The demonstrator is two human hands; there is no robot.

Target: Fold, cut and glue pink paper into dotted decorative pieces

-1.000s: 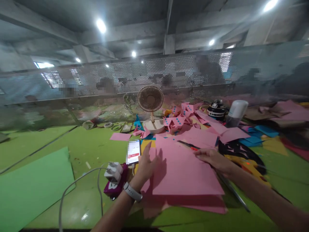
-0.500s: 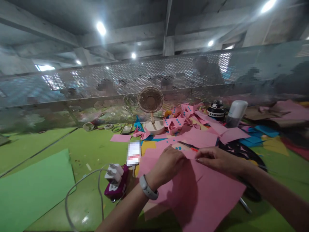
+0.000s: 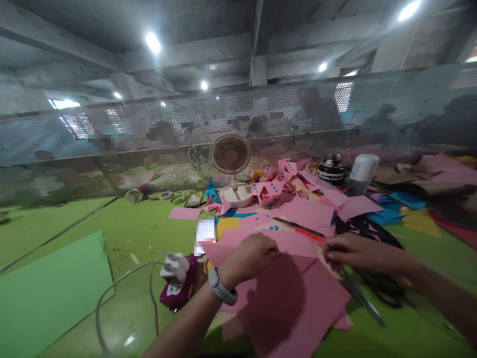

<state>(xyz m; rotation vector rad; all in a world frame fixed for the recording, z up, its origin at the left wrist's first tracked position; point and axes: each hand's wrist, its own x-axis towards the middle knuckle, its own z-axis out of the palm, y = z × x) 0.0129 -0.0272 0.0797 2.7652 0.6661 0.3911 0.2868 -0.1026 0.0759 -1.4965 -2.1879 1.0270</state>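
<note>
Large sheets of pink paper [image 3: 276, 303] lie in front of me, overlapping, with a dark shadow across them. My left hand [image 3: 255, 256], a pale band on its wrist, rests over the upper part with its fingers curled closed on the pink paper. At the paper's right edge is my right hand [image 3: 350, 251], fingers bent and pressed together; whatever may be between the fingertips is hidden. Just beyond it lies a slim red and black tool [image 3: 309, 232]. Below the right hand are a silver rod-like tool [image 3: 363, 301] and black loop handles [image 3: 383, 288].
A small fan [image 3: 231, 154] stands behind folded pink pieces with blue dots [image 3: 267, 189]. On the left are a green sheet [image 3: 55, 293], a purple power block [image 3: 179, 286] with white plugs and a looping cable, and a phone [image 3: 204, 236]. A perforated screen [image 3: 149, 144] borders the table.
My right hand has moved right, away from the left hand, uncovering more of the red and black tool. My left hand has shifted slightly left and down; the pink sheet's right side has shifted left.
</note>
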